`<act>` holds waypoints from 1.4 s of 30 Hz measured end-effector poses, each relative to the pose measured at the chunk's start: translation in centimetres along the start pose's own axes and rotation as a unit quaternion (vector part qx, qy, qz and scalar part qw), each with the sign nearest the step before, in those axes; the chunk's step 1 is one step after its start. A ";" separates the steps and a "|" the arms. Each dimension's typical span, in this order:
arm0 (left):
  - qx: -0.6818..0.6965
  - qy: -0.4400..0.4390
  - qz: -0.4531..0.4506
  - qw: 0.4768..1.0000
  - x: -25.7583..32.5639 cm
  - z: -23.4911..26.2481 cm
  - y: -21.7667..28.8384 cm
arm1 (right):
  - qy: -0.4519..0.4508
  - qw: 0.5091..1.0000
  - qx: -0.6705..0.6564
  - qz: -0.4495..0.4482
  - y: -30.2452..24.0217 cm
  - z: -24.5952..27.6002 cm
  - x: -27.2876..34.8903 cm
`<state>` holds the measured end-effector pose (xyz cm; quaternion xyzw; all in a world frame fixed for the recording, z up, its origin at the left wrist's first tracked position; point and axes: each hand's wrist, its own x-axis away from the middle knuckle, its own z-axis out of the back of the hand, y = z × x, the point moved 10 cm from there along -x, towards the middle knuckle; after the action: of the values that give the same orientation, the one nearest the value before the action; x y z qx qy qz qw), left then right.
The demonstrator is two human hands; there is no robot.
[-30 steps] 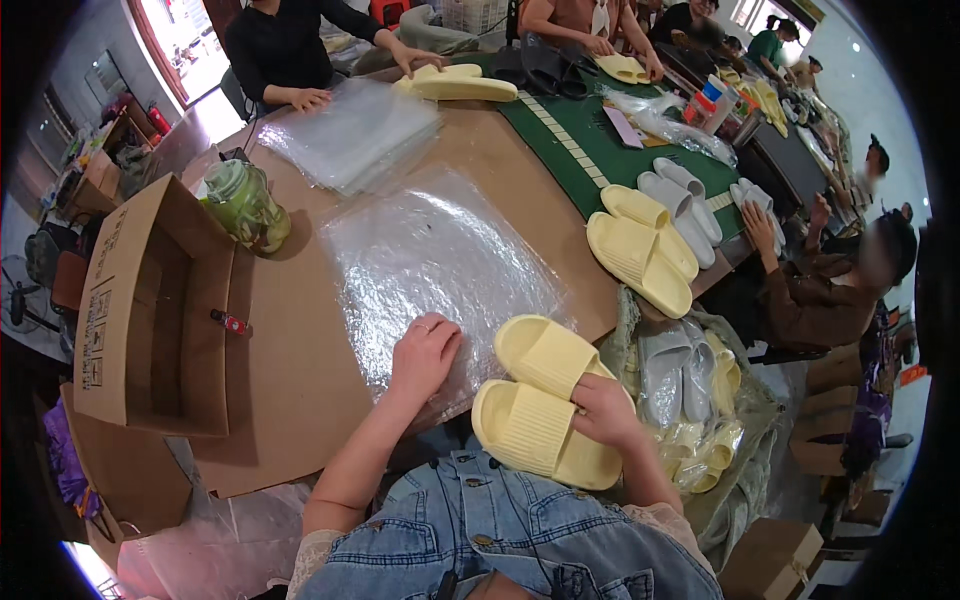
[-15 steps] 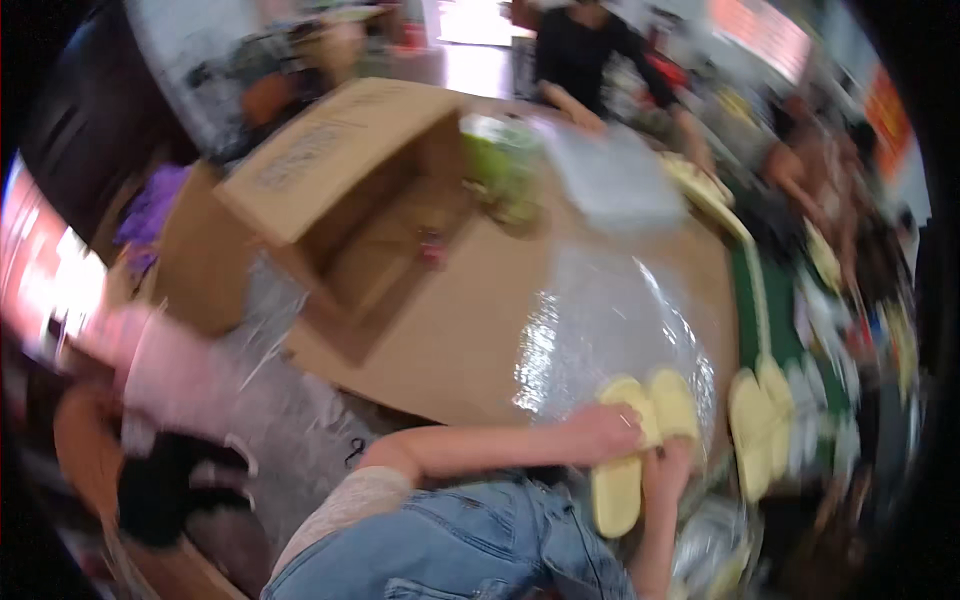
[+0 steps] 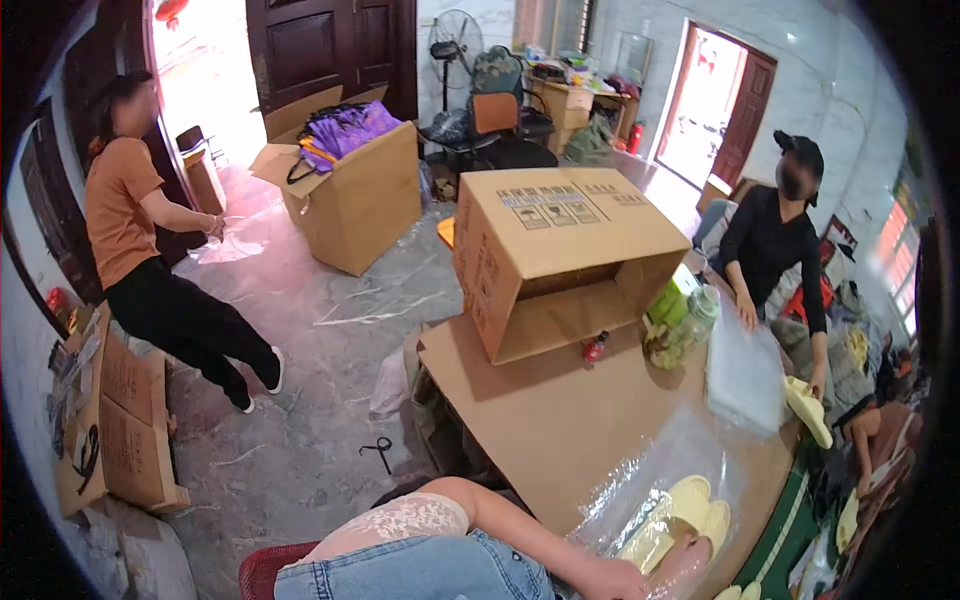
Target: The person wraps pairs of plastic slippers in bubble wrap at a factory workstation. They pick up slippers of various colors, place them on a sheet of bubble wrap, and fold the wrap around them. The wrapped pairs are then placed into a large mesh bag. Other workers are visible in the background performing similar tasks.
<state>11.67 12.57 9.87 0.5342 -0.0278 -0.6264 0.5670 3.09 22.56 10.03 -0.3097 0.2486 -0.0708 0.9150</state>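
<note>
A packing workshop, by the look of it: a cardboard-topped table (image 3: 530,400) carries yellow slippers (image 3: 688,497) between four and five o'clock, a stack of clear plastic bags (image 3: 745,382) between three and four, and a large open carton (image 3: 570,225) toward two. A co-worker in black (image 3: 772,240) handles more yellow footwear (image 3: 806,410); another carton (image 3: 365,205), toward ten, brims with purple goods (image 3: 352,132).

One wide fisheye on the wearer's head looks downward and out past the table (image 3: 540,420), which lies at 4 o'clock. Closest are the jeans (image 3: 430,575) at 6 and left hand (image 3: 615,580) at 5, cut by the lower edge. The box (image 3: 575,225) stands midway towards 2, with a doorway (image 3: 705,100) far beyond; floor (image 3: 320,400) spreads at 8.
</note>
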 end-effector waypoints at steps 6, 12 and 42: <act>-0.014 0.012 -0.019 1.000 1.1 -1.0 -1.1 | -0.026 1.000 0.000 0.009 -1.7 -2.6 -1.4; -0.014 -0.038 0.032 0.999 2.1 -1.3 -1.9 | -0.046 0.999 0.013 0.010 -2.2 -2.4 -1.2; -0.259 -0.018 0.072 0.963 1.1 12.1 -9.1 | 0.021 0.990 -0.100 -0.101 -3.5 8.3 0.9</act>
<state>-2.78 8.04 8.51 0.3543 0.0862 -0.5791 0.7291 8.12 23.94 17.43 -0.4216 0.2415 -0.1439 0.8621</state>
